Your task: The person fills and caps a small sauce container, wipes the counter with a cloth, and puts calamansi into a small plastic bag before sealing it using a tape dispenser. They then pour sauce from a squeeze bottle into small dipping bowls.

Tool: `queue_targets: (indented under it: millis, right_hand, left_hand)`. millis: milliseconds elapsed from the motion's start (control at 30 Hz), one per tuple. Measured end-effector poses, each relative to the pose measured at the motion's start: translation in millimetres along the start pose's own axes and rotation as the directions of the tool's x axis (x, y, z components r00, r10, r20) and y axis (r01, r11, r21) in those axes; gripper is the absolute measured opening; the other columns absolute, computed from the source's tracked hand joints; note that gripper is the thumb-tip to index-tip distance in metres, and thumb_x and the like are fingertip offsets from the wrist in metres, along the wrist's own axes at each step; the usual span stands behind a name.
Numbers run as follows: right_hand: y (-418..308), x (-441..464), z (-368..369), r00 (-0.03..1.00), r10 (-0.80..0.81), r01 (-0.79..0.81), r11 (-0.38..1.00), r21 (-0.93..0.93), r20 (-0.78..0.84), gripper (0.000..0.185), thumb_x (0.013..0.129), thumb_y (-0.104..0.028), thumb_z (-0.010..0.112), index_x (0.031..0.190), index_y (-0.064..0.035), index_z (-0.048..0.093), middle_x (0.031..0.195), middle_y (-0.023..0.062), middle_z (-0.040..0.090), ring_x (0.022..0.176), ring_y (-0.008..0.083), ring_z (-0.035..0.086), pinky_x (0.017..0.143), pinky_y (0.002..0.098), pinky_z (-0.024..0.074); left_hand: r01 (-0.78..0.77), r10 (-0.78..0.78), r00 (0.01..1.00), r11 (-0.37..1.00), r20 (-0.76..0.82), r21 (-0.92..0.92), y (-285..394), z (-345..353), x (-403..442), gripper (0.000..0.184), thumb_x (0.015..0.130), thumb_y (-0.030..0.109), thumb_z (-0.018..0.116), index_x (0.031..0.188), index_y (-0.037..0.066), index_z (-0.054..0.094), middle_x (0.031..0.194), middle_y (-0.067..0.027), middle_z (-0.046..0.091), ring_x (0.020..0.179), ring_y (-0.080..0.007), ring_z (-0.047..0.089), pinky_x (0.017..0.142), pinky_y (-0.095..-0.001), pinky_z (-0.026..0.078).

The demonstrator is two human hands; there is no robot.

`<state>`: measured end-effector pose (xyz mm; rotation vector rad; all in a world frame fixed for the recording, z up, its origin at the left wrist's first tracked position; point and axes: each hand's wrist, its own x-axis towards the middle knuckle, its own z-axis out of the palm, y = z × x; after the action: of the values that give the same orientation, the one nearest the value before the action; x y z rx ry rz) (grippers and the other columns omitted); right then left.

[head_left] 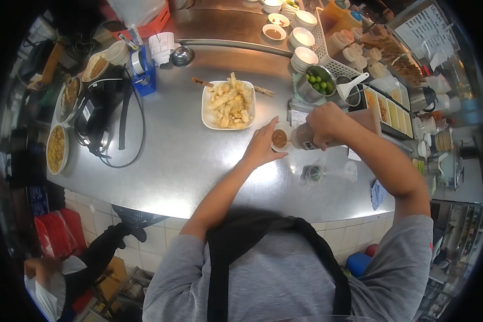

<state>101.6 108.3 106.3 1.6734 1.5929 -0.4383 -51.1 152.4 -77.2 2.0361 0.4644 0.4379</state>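
Observation:
My left hand point(262, 144) curls round a small white sauce cup point(287, 129) holding brown sauce point(279, 138), just above or on the steel counter. My right hand point(328, 123) grips a clear squeeze bottle point(305, 138) with brown contents. The bottle lies tipped sideways, its mouth end at the cup's right side. Left of the cup stands a square white plate point(207, 115) heaped with pale fried pieces point(231, 104). Wooden sticks point(264, 92) show behind that plate. Nearer my body, a clear plastic bag point(335, 172) with something dark green inside lies on the counter.
A metal pot of green limes point(321, 83) and a tray of toppings point(389, 110) stand at the right. Stacked white saucers point(305, 56) line the back. On the left are a tape dispenser point(143, 75), a black cable point(143, 129) and food bowls point(57, 150). A person's legs point(99, 249) show lower left.

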Motion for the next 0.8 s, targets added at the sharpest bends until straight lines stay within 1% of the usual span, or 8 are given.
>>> queue_targets:
  millis: [133, 167, 200, 333, 400, 567, 633, 800]
  right_hand:
    - [8.6, -3.2, 1.8, 0.998, 0.052, -0.050, 0.998, 0.033, -0.048, 0.038, 0.041, -0.022, 0.079, 0.074, -0.0055, 0.069, 0.074, 0.0125, 0.066, 0.072, 0.0271, 0.065, 0.063, 0.0346, 0.0494]
    - [10.4, -5.0, 3.6, 0.999, 0.046, -0.045, 0.998, 0.033, -0.004, 0.038, 0.041, -0.022, 0.079, 0.074, -0.0055, 0.069, 0.074, 0.0127, 0.066, 0.072, 0.0273, 0.065, 0.064, 0.0348, 0.0495]
    - [11.8, -6.3, 4.1, 0.998, 0.039, -0.041, 0.999, 0.031, 0.040, 0.039, 0.041, -0.022, 0.079, 0.075, -0.0054, 0.069, 0.074, 0.0130, 0.066, 0.072, 0.0274, 0.065, 0.064, 0.0350, 0.0495]
    - [12.0, -12.5, 6.6, 0.999, 0.045, -0.045, 0.997, 0.057, -0.006, 0.035, 0.041, -0.021, 0.079, 0.072, -0.0069, 0.070, 0.076, 0.0113, 0.067, 0.074, 0.0251, 0.066, 0.063, 0.0331, 0.0497]
    - [16.7, -17.1, 5.4, 0.996, 0.052, -0.046, 0.996, 0.075, -0.075, 0.033, 0.041, -0.020, 0.079, 0.069, -0.0067, 0.070, 0.074, 0.0113, 0.067, 0.072, 0.0257, 0.066, 0.062, 0.0335, 0.0498]
    - [32.8, -43.5, -6.3, 0.994, 0.077, -0.072, 0.995, 0.063, -0.072, 0.031, 0.039, -0.019, 0.078, 0.067, -0.0064, 0.069, 0.069, 0.0118, 0.065, 0.068, 0.0267, 0.065, 0.060, 0.0338, 0.0495]
    - [37.3, -56.4, -11.6, 0.992, 0.084, -0.078, 0.995, 0.068, -0.092, 0.031, 0.039, -0.019, 0.078, 0.066, -0.0064, 0.069, 0.068, 0.0119, 0.065, 0.066, 0.0269, 0.065, 0.060, 0.0338, 0.0494]
    - [42.2, -66.8, -14.6, 0.987, 0.110, -0.105, 0.993, 0.054, -0.114, 0.030, 0.040, -0.019, 0.078, 0.065, -0.0063, 0.069, 0.067, 0.0112, 0.065, 0.065, 0.0272, 0.064, 0.059, 0.0339, 0.0492]
  left_hand:
    - [-0.039, 0.039, 0.998, 0.999, -0.046, 0.011, -1.4, 3.0, -1.3, 0.108, 0.053, 0.027, 0.083, 0.137, 0.002, 0.021, 0.129, -0.0195, 0.043, 0.114, -0.0369, 0.045, 0.097, -0.0412, 0.037]
    - [-0.041, 0.042, 0.998, 0.999, -0.047, 0.015, -3.2, 3.6, -0.6, 0.108, 0.053, 0.027, 0.083, 0.137, 0.002, 0.021, 0.129, -0.0195, 0.043, 0.114, -0.0369, 0.045, 0.097, -0.0412, 0.037]
    - [-0.032, 0.031, 0.999, 0.999, -0.038, -0.022, -4.6, 4.5, 0.1, 0.107, 0.054, 0.028, 0.082, 0.137, 0.003, 0.020, 0.127, -0.0205, 0.044, 0.115, -0.0364, 0.045, 0.097, -0.0411, 0.036]
    - [0.030, -0.038, 0.998, 0.991, -0.058, -0.129, 3.5, 2.5, 2.3, 0.106, 0.055, 0.028, 0.082, 0.137, 0.003, 0.019, 0.125, -0.0230, 0.045, 0.114, -0.0369, 0.045, 0.097, -0.0408, 0.037]
    - [0.027, -0.033, 0.998, 0.992, -0.050, -0.127, 3.6, 2.2, 4.9, 0.106, 0.055, 0.027, 0.082, 0.137, 0.003, 0.019, 0.124, -0.0237, 0.044, 0.114, -0.0370, 0.046, 0.097, -0.0406, 0.038]
    - [0.040, -0.044, 0.998, 0.995, -0.041, -0.096, 0.9, 4.0, 6.3, 0.105, 0.055, 0.024, 0.082, 0.137, 0.002, 0.020, 0.124, -0.0233, 0.044, 0.115, -0.0368, 0.044, 0.098, -0.0399, 0.037]
    - [-0.066, 0.065, 0.991, 0.998, -0.119, -0.001, -1.3, 7.0, 6.1, 0.104, 0.055, 0.024, 0.082, 0.136, 0.001, 0.021, 0.124, -0.0219, 0.045, 0.115, -0.0361, 0.043, 0.098, -0.0398, 0.036]
    - [-0.011, 0.011, 0.998, 1.000, -0.060, 0.004, 5.9, 5.6, 6.7, 0.103, 0.055, 0.023, 0.081, 0.136, 0.001, 0.021, 0.123, -0.0208, 0.045, 0.114, -0.0352, 0.043, 0.098, -0.0399, 0.036]
